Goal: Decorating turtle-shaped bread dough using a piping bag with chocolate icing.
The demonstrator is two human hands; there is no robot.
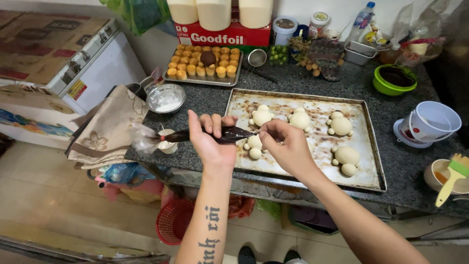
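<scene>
Dark brown filling shows through the clear piping bag (222, 134), which lies across the left hand (211, 142); that hand's fingers are curled shut around the bag's middle, its twisted tail trailing left over the speckled grey bench (293, 80). The right hand (286, 146) pinches the bag's tip, fingers pressed together on it, just above a pale dough figure (254, 143) at the near left of the worn metal baking tray (312, 100). 5 such figures sit on the tray, each a round body with small balls beside it: 1 under the hands, 1 at (262, 116), 1 at (300, 120), 1 at (340, 125) and 1 at (347, 156). Behind, a red rectangular box (229, 35) with white lettering stands against the wall with 3 cream tubs (214, 12) on top. In front of it a smaller tray (205, 62) holds rows of small golden cakes and 1 dark brown ball. A white-labelled round tub (285, 28) and a clear bottle with a blue cap (362, 19) stand further right. A steel bowl (166, 98) of white powder sits left of the baking tray, a green bowl (394, 80) to the far right, and a yellow-handled green brush (454, 176) rests in a cup at the right edge.
</scene>
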